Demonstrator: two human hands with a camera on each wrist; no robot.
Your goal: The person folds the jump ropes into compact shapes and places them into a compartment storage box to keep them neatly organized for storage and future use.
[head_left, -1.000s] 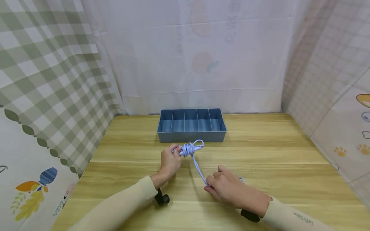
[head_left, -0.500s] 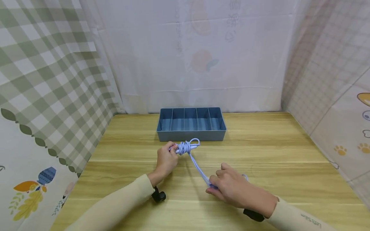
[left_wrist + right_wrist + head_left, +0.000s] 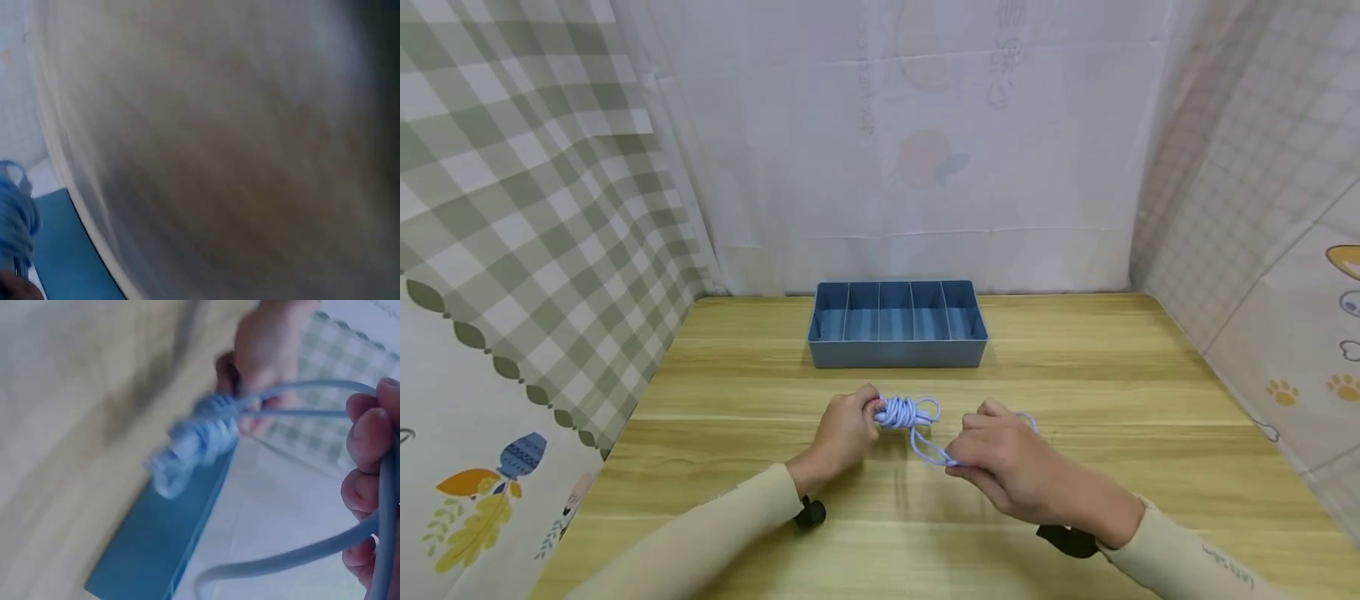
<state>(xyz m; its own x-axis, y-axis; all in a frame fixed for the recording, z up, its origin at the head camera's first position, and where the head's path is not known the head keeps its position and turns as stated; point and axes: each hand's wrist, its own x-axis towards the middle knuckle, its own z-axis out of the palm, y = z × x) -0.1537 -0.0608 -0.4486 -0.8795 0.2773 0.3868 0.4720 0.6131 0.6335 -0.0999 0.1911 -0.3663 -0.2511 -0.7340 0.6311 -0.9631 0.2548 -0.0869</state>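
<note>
Checked cloth (image 3: 527, 167): one, green and white, hangs at the left side of the frame.
Table (image 3: 1097, 367): one, wood-grained, spreads across the lower half.
Sleeves: two, both cream, the left sleeve (image 3: 700, 533) entering at lower left, the right sleeve (image 3: 1187, 558) at lower right.
Wrist devices: two, both black, one (image 3: 810, 513) under the left wrist, another (image 3: 1066, 541) under the right.
Left hand (image 3: 842, 429): one, left of center, its fingers pinching the near end of a coiled bundle and hiding that end.
Cord (image 3: 897, 412): one pale blue coil, center frame, raised over the table, with a small loop at its right end; two strands run to the right hand.
Tray (image 3: 898, 354): one, blue-gray, five compartments in a row, just above the coil in the frame and apart from it.
Right hand (image 3: 1011, 458): one, right of center, fingers curled and pinching the strands, blocking part of them; a cord loop shows behind it.
Right-hand cloth (image 3: 1225, 250): one, pale, bearing two orange paw prints.
</note>
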